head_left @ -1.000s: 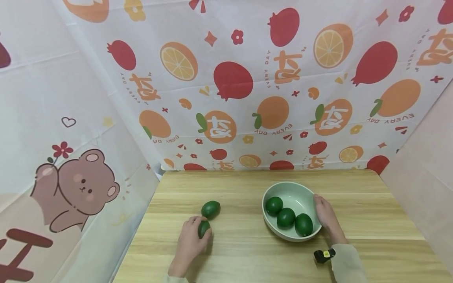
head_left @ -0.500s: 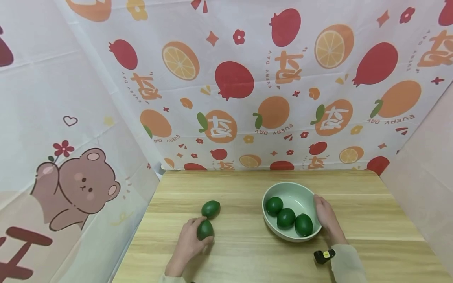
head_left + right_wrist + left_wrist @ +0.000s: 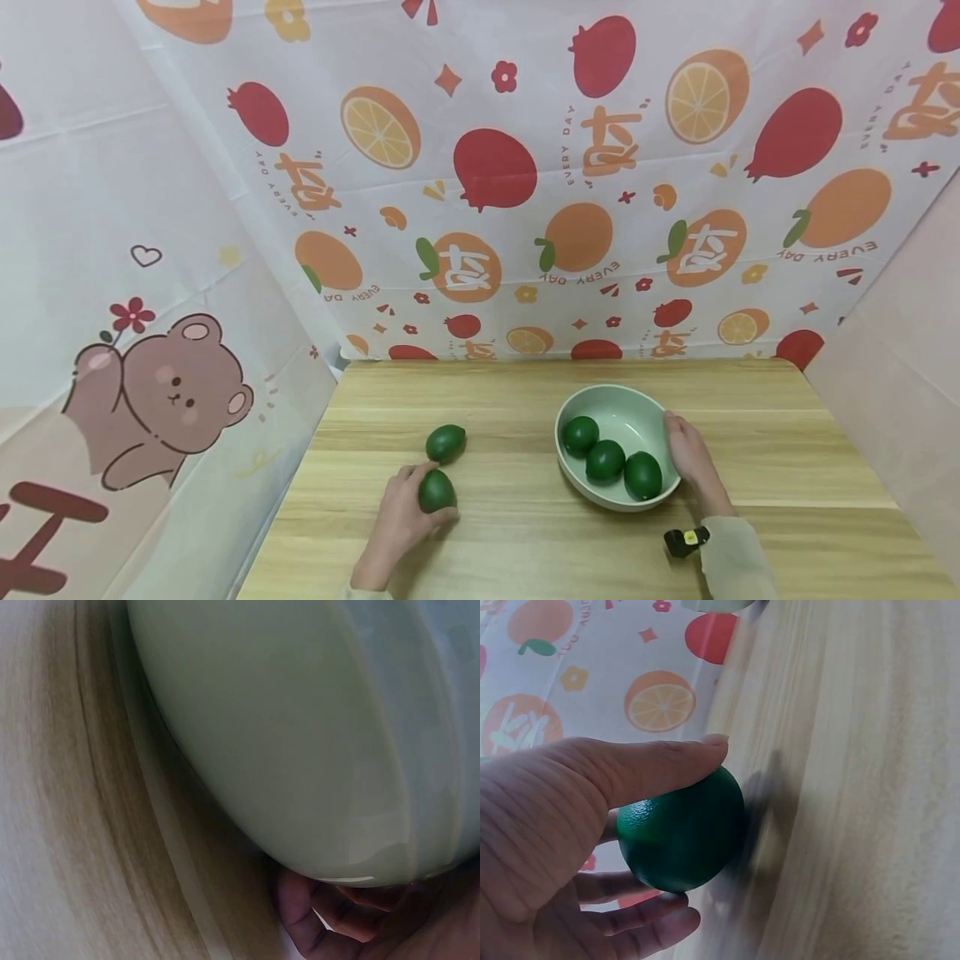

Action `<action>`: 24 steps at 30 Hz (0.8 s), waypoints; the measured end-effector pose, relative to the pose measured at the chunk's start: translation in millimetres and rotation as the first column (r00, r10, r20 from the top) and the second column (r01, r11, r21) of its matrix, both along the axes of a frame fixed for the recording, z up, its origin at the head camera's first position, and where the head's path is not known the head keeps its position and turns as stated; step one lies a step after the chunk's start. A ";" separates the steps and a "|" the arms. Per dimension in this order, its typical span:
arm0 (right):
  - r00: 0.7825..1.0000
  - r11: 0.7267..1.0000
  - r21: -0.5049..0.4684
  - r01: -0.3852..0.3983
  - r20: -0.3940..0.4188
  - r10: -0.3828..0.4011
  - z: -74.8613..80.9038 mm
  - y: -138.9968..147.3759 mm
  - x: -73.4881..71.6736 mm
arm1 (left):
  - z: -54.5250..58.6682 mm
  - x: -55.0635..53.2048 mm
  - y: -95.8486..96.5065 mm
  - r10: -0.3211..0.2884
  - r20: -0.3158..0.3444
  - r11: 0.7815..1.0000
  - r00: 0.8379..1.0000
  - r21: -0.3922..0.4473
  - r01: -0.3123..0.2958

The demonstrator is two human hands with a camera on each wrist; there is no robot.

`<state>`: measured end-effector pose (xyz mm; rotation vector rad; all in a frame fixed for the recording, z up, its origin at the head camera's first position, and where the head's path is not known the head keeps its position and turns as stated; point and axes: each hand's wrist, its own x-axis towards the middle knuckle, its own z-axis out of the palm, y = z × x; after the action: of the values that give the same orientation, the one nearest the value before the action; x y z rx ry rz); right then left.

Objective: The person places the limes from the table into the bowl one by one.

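My left hand (image 3: pixel 401 517) is around a dark green lime (image 3: pixel 437 492), thumb on one side and fingers on the other. In the left wrist view the thumb lies straight along the lime (image 3: pixel 682 832), its tip reaching past the skin, and the fingers are spread below. A second lime (image 3: pixel 446 443) lies on the table just beyond that hand. On the right stands a pale green bowl (image 3: pixel 626 408) with three limes (image 3: pixel 605 461) inside. My right hand (image 3: pixel 688 454) holds the bowl's right side; its curled fingers (image 3: pixel 300 911) show against the outer wall.
The wooden table (image 3: pixel 510 400) ends at a fruit-print cloth (image 3: pixel 525 242) behind it. A side cloth with a bear print (image 3: pixel 172 392) hangs at the left. Below the bowl, a small black device with a yellow mark (image 3: pixel 684 542) sits at the right cuff.
The left thumb has moved outward and the gap between it and the fingers has widened, so more of the lime shows. The right hand, the bowl and the far lime stay put.
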<state>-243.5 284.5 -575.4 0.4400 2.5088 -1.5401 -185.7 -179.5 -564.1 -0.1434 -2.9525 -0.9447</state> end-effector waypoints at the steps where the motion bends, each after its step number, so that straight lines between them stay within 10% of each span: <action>1: 1.000 1.000 0.000 0.000 0.002 0.000 0.4 -0.2 0.0 | -0.4 0.1 0.1 0.004 -0.002 1.000 1.000 -0.001 -0.004; 24: 1.000 1.000 -0.024 0.017 -0.009 -0.018 3.1 -1.9 1.6 | -4.4 0.6 9.2 -0.017 -0.133 0.997 0.991 0.067 0.026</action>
<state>-242.0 282.6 -572.3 0.4538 2.4966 -1.5807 -185.1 -170.2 -568.5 -0.2272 -2.8002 -0.9964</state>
